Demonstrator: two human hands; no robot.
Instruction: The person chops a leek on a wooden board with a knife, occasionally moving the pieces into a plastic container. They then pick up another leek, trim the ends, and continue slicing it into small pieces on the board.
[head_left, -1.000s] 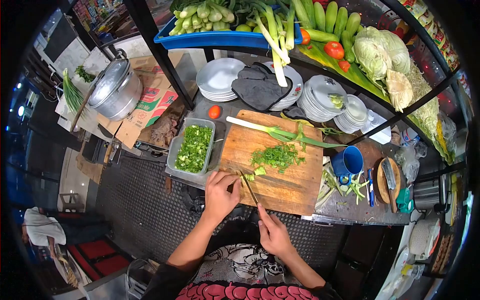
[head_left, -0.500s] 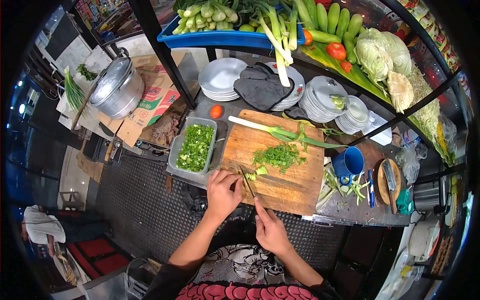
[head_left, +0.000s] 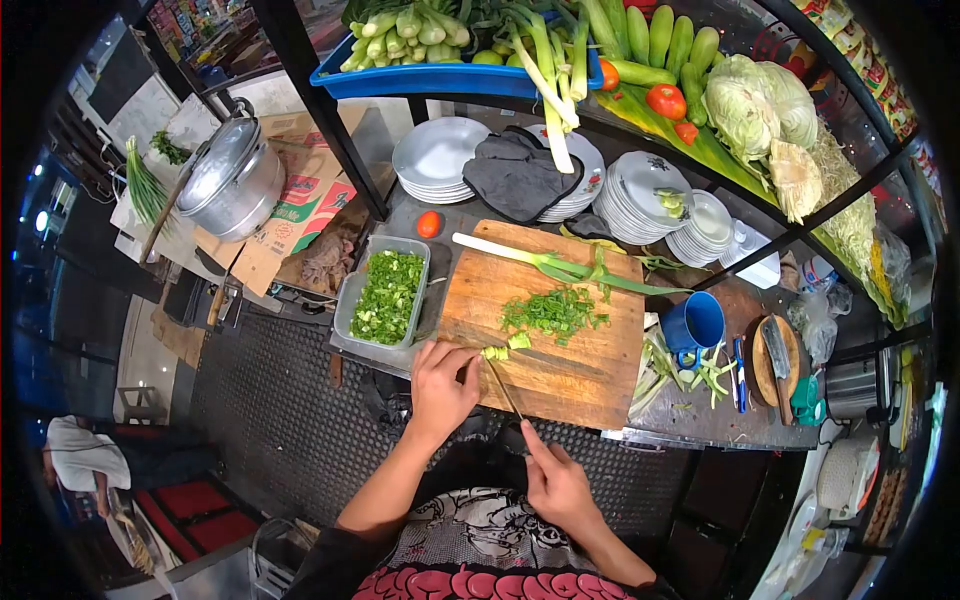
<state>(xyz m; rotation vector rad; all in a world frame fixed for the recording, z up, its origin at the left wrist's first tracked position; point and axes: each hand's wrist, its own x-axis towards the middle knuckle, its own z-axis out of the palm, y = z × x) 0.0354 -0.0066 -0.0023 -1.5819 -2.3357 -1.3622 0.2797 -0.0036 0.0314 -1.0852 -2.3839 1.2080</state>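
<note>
Head view: nearest us, our right hand [head_left: 557, 487] is clenched on the handle of a knife [head_left: 503, 386] whose thin blade runs up and left onto the board [head_left: 580, 375], its tip next to a short green stub [head_left: 494, 352]. Our left hand [head_left: 441, 385] lies at the board's near left edge, fingers [head_left: 466, 372] curled and pinning that stub, just beside the blade. We judge the step in hand to be slicing the last bit of a scallion; the next cut calls for a short, straight stroke close to the fingertips, with the knuckles kept ahead of the edge since so little stalk is left to hold. Just past the stub sits a pile of chopped greens [head_left: 552, 311] mid-board, and beyond it a whole scallion [head_left: 560, 266] lies across the far side, white end to the left. Left of the board, touching it, a tub [head_left: 346, 300] holds more chopped greens. To the right stand a blue mug [head_left: 695, 324] and some trimmings [head_left: 690, 368] on the table [head_left: 740, 420]. Farther off, a small tomato [head_left: 428, 224] and stacks of plates [head_left: 437, 157] with a dark cloth [head_left: 516, 175]; on the shelf above, a blue tray [head_left: 440, 76] of vegetables and a cabbage [head_left: 762, 103].
</note>
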